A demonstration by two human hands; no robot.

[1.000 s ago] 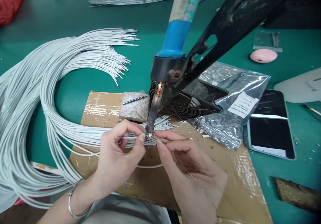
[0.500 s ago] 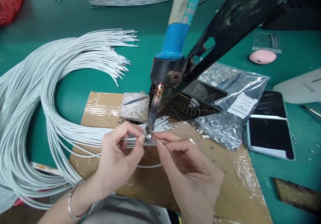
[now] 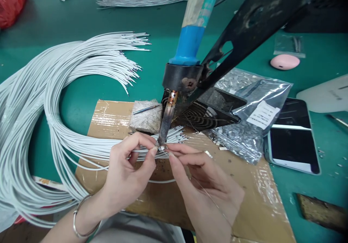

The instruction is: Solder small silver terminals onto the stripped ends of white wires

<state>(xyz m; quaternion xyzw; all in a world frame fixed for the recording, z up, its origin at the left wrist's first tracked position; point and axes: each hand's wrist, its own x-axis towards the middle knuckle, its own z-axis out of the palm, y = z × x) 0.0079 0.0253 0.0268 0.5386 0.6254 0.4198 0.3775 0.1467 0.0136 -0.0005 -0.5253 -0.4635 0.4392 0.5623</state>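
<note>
1. White cables (image 3: pixel 51 105) are looped across the tabletop (image 3: pixel 95 98), apparently so that their bulk is kept aside while the ends lie near the hands. Their jackets look smooth, pale and matt, with dark tips.
2. By the left hand (image 3: pixel 130 170), a single cable (image 3: pixel 141 150) is held, its fingers pinched narrow near the end, presumably for steadiness. It lies roughly level, above the cardboard (image 3: pixel 261 199), which probably shields the surface.
3. Just beyond those fingertips, beneath the iron's tip, a small metallic piece (image 3: pixel 162 147) is seen, bright and pale; its exact shape is hidden.
4. The soldering iron (image 3: pixel 187 43) is held tip-down by a black bracket (image 3: pixel 244 29), so both hands are left free. Its shaft looks scorched.
5. By the right hand (image 3: pixel 209 177), a thin wire (image 3: pixel 214 201) is held between closed fingers, angled towards the tip, perhaps for control. Whether the piece is also gripped cannot be told.
</note>
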